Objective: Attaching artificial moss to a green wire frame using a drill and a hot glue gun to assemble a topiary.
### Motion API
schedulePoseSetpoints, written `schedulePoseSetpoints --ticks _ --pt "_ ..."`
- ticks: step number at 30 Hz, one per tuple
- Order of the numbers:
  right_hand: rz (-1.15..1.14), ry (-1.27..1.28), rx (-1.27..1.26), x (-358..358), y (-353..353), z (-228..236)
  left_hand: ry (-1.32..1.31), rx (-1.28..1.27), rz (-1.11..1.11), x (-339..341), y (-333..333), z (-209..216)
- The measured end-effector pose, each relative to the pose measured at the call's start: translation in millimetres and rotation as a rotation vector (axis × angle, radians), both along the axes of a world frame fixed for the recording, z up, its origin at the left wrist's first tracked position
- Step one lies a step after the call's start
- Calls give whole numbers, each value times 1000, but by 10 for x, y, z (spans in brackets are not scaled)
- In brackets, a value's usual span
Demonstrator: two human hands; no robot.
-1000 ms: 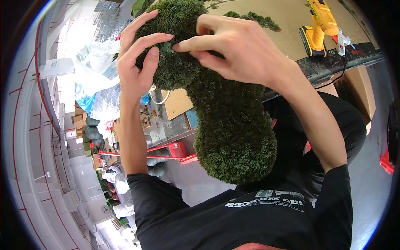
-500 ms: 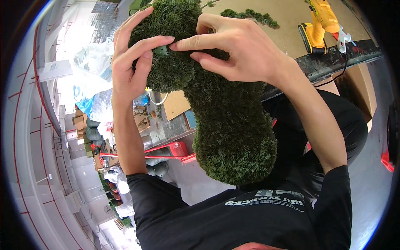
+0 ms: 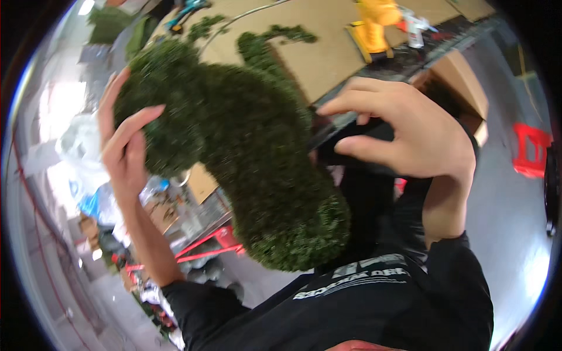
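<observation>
A large artificial-grass figure point(image 3: 257, 146), dark green, with a rounded upper lobe and a thick body, stands tilted in front of me. My left hand point(image 3: 127, 140) holds the side of its upper lobe, with the fingers spread over the grass and the thumb pressed to it. Off the figure, to the right of its body, hangs my right hand point(image 3: 410, 131). Its thumb and fingers are apart, and nothing shows between them. Motion blurs the picture somewhat.
Behind the figure is a table with a tan board point(image 3: 333, 64), carrying loose green sprigs point(image 3: 287, 33) and a yellow power tool point(image 3: 376, 23). An open cardboard box point(image 3: 462, 82) stands beyond the right hand. Red stools point(image 3: 530, 150) are on the floor at both sides.
My right hand has left the upper lobe and moved right and down, its fingers opening. The figure has shifted left and turned; the small greenish piece on its lobe no longer shows.
</observation>
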State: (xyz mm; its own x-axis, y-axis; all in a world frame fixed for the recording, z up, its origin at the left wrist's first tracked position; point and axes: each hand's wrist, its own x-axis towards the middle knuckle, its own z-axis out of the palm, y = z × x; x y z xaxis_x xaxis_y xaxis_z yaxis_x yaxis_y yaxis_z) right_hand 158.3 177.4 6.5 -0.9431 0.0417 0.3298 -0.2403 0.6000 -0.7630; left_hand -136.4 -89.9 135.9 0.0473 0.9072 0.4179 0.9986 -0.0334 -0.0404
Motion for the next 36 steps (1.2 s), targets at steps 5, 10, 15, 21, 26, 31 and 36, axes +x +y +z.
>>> schedulePoseSetpoints --ticks 5,10,15,21,26,31,36 --pt "-717 -543 85 697 1003 -604 -47 19 -21 -36 65 -93" --pt "-1095 -425 169 149 2026 -1227 -28 14 4 -78 3 -135" --pt "-1045 -566 308 -431 2524 -1875 -31 22 16 -6 76 -125" --pt "-963 -538 -487 -255 2408 -1592 -64 19 65 5 -27 -136" --pt "-974 -168 -849 353 1809 -691 -62 25 48 62 17 -104" --pt "-261 39 -1307 801 1336 -519 -43 15 42 54 18 -108" --pt "7 69 -1391 734 850 -377 -51 27 34 70 65 -91"
